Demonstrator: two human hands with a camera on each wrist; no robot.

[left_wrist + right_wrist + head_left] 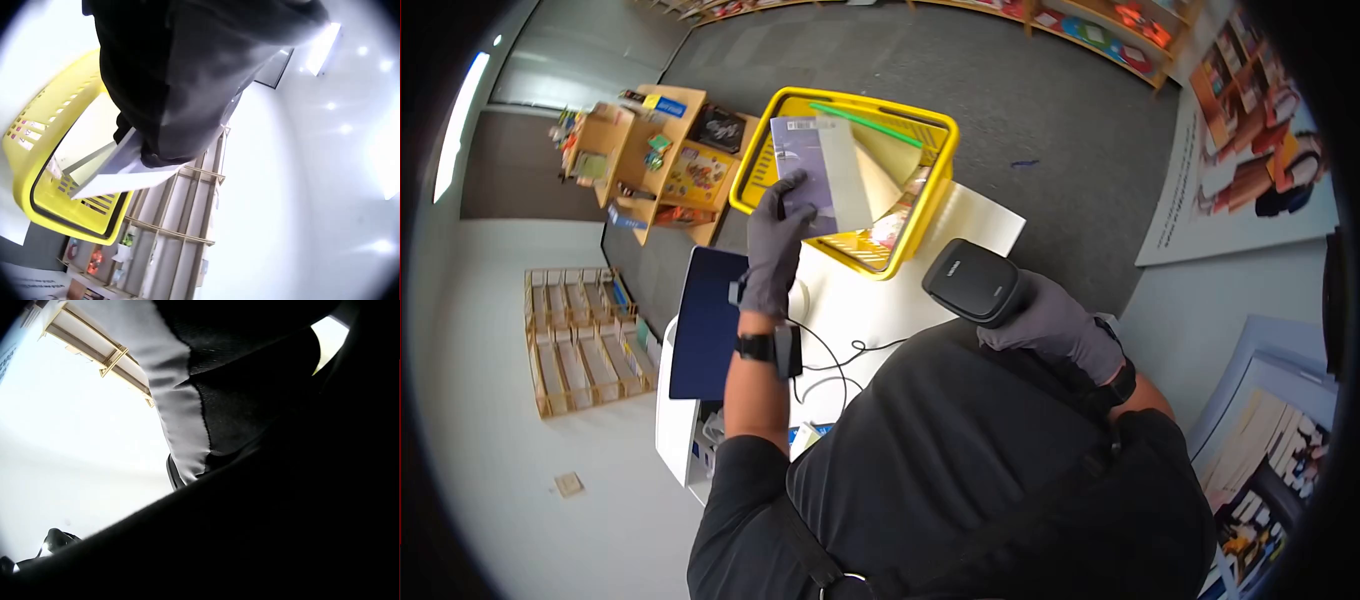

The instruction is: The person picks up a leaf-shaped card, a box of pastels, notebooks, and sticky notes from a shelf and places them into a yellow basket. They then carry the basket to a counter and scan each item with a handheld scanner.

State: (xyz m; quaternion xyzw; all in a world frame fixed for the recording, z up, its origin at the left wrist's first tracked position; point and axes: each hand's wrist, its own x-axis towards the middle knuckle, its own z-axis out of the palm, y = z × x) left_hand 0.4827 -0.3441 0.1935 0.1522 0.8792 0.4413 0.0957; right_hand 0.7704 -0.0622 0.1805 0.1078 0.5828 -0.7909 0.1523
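My gloved left hand (pixel 775 245) grips a thin purple book (pixel 805 165) by its near edge, thumb on the cover. A barcode label shows at the book's far end. It is held over the yellow shopping basket (pixel 928 212), overlapping a beige sheet-like item (pixel 880 185) and a green-edged one (pixel 865 122) there. In the left wrist view the dark glove (pixel 181 81) hides much of the book (pixel 125 181). My gloved right hand (pixel 1060 320) holds a black barcode scanner (pixel 970 280) near my body. In the right wrist view glove and sleeve cover the scanner.
The basket stands on a white table (pixel 990 220). Left of it are a dark monitor (pixel 705 325) and a loose black cable (pixel 825 350). Wooden shelves (pixel 655 165) with goods stand beyond, and a poster (pixel 1250 150) is on the right.
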